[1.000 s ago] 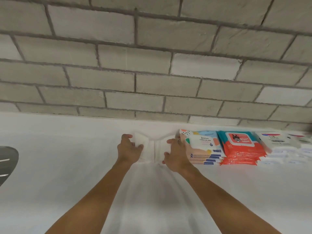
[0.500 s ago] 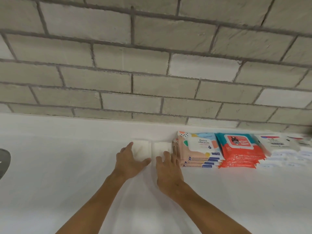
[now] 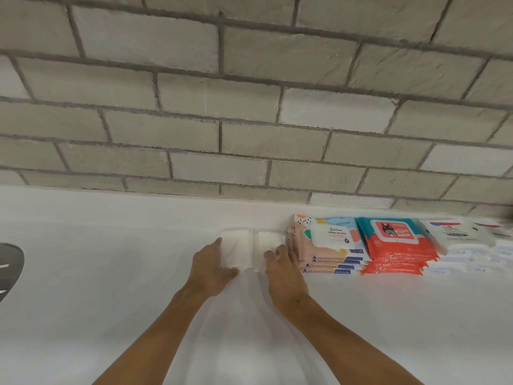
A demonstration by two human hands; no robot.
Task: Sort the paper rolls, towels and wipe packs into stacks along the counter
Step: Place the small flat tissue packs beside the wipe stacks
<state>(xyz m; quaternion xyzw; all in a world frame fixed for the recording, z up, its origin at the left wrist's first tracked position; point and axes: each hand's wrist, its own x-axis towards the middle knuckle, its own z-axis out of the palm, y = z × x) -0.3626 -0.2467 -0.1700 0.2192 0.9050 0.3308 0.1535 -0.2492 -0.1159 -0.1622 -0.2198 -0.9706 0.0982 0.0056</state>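
Note:
Two white folded towel stacks lie side by side on the white counter (image 3: 111, 273) near the wall, the left stack (image 3: 238, 247) and the right stack (image 3: 270, 240). My left hand (image 3: 209, 263) rests against the left stack's left side and front edge, fingers straight. My right hand (image 3: 284, 269) touches the front of the right stack with relaxed fingers. Just right of them stand stacks of wipe packs: peach and blue ones (image 3: 329, 245), red and teal ones (image 3: 394, 245), and white ones (image 3: 458, 240).
A grey block wall (image 3: 249, 107) rises directly behind the counter. A dark metal object (image 3: 8, 269) shows at the left edge. More white packs (image 3: 497, 245) reach the right edge of view.
My hands gripped the two white stacks from the sides; they have since set them flat, loosened, and slid back to the stacks' near edges.

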